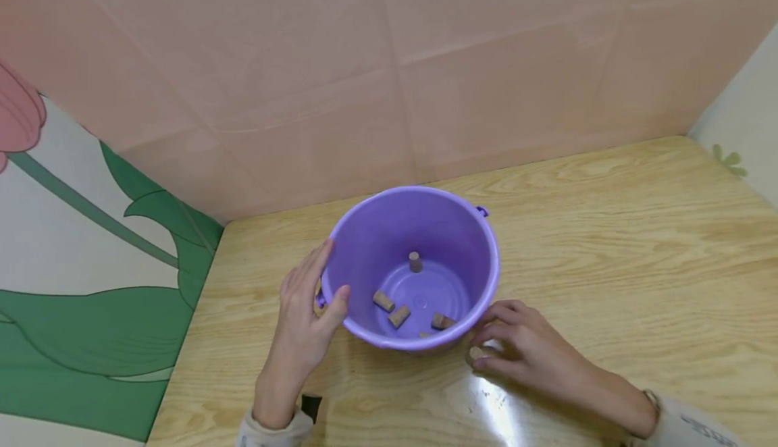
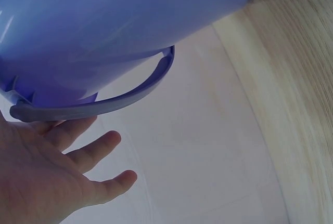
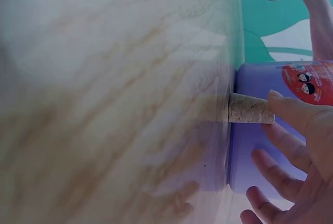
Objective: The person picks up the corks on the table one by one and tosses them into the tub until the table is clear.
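A purple bucket (image 1: 419, 343) stands on the wood-grain table, with several tan cork stoppers at its bottom, one of them a cork (image 1: 399, 316) lying on its side. My left hand (image 1: 302, 322) rests on the bucket's left rim with fingers spread. Beside those fingers, a bucket handle (image 2: 119, 102) hangs in the left wrist view. At the bucket's near right side, my right hand (image 1: 529, 349) pinches the top of another cork stopper (image 3: 250, 108) between thumb and index finger. That cork stands upright on the table, close to the bucket's outer wall; the other fingers are loosely bent.
A pinkish cloth-like sheet (image 1: 389, 82) rises behind the wood-grain table (image 1: 608, 251). Flower-patterned panels stand at the left (image 1: 79, 339) and right. A red sticker (image 3: 312, 81) marks the bucket's side. Something small and black (image 1: 310, 406) shows by the left wrist.
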Demonstrator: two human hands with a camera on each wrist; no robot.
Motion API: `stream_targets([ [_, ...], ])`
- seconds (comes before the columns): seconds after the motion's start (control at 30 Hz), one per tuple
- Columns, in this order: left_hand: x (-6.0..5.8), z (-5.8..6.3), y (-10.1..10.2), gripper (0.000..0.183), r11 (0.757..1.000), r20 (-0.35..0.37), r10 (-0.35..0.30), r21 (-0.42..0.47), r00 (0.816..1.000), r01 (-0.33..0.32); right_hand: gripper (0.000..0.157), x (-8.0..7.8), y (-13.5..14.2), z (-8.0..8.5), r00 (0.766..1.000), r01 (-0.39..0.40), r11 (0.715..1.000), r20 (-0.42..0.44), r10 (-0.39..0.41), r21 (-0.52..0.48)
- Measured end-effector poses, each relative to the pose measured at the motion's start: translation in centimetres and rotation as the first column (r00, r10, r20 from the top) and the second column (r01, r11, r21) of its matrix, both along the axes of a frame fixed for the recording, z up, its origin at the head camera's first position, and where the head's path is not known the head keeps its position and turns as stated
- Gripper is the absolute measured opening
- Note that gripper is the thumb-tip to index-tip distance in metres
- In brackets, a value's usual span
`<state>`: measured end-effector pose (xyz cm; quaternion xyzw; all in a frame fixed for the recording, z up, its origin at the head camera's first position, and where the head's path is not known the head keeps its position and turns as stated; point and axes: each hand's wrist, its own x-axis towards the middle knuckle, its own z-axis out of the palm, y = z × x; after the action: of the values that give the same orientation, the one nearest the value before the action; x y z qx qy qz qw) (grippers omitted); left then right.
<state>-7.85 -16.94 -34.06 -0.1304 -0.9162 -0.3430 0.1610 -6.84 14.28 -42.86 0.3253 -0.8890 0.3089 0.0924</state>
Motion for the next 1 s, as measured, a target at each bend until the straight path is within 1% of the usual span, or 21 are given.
stream_targets([
  [0.23, 0.0, 0.0, 0.0, 0.061, 1.000, 0.010, -0.012, 0.011, 1.000, 0.012, 0.019, -0.1, 0.4, 0.1, 0.998, 0.006, 1.000, -0.062, -0.006, 0.006],
  [0.43, 0.0, 0.0, 0.0, 0.061, 1.000, 0.008, -0.004, 0.000, 1.000, 0.004, 0.020, -0.3, 0.8, 0.6, 0.996, 0.010, 1.000, -0.088, -0.009, 0.009],
  [0.53, 0.0, 0.0, 0.0, 0.061, 1.000, 0.007, -0.001, -0.007, 1.000, 0.001, 0.020, -0.4, 1.1, 1.0, 0.997, 0.022, 1.000, -0.074, -0.021, 0.013],
  [0.7, 0.0, 0.0, 0.0, 0.061, 1.000, 0.009, -0.003, -0.007, 1.000, 0.003, 0.021, -0.8, 1.8, 1.7, 0.997, 0.064, 0.998, -0.039, -0.064, 0.005],
  [0.93, 0.0, 0.0, 0.0, 0.061, 1.000, -0.006, -0.003, -0.008, 1.000, 0.003, 0.020, -1.2, 2.4, 2.4, 0.994, 0.107, 0.994, -0.032, -0.108, -0.020],
  [1.0, 0.1, 0.1, 0.1, 0.061, 1.000, -0.007, -0.005, -0.007, 1.000, 0.005, 0.020, -1.4, 2.5, 2.7, 0.993, 0.108, 0.994, -0.044, -0.109, -0.028],
])
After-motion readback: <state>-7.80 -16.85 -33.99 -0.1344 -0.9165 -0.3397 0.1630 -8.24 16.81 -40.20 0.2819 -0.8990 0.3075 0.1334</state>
